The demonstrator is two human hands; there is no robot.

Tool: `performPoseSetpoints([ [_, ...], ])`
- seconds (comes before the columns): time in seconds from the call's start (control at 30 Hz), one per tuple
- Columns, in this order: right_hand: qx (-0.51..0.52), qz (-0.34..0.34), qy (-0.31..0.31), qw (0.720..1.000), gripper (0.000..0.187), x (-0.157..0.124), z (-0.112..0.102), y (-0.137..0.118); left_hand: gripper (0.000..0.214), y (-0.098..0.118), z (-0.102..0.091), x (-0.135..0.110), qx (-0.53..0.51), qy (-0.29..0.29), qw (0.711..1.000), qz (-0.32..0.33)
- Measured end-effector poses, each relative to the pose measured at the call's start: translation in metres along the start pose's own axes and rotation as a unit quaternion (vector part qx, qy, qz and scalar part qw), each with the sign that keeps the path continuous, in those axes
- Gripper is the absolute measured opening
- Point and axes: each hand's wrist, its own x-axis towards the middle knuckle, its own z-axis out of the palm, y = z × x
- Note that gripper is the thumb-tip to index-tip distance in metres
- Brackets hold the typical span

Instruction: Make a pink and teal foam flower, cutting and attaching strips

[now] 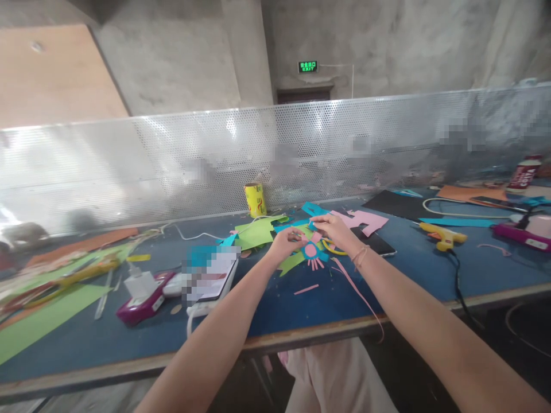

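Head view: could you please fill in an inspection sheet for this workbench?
Surface: blue table.
Job's things: blue-and-pink paper cutout below the hands.
Clutter: green paper, pink paper, glue gun, phone, yellow can.
Hands: left hand and right hand meet fingertip to fingertip; grip too small to tell.
Cables: black cable runs from glue gun over the edge; white cable.
Surroundings: perforated metal screen, exit sign, concrete wall.
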Motion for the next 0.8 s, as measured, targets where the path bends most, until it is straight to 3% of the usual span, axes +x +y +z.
performPoseSetpoints([
  [0.23, 0.031, 0.028, -0.035, 0.999, 0.017, -0.0039, 0.0019, -0.0054, 0.027, 0.002, -0.0002, -0.0007, 0.01, 0.013, 1.0, -0.001],
  [0.57, 0.048, 0.045, -0.061, 0.996, 0.019, 0.0009, 0.0005, -0.0013, 0.015, 0.0015, 0.0015, 0.0009, 0.036, 0.02, 0.997, 0.066],
  [0.8, -0.007, -0.002, -0.057, 0.998, 0.018, 0.0013, 0.0007, -0.0029, 0.012, 0.0009, 0.0021, 0.0017, 0.06, 0.03, 0.995, 0.067],
])
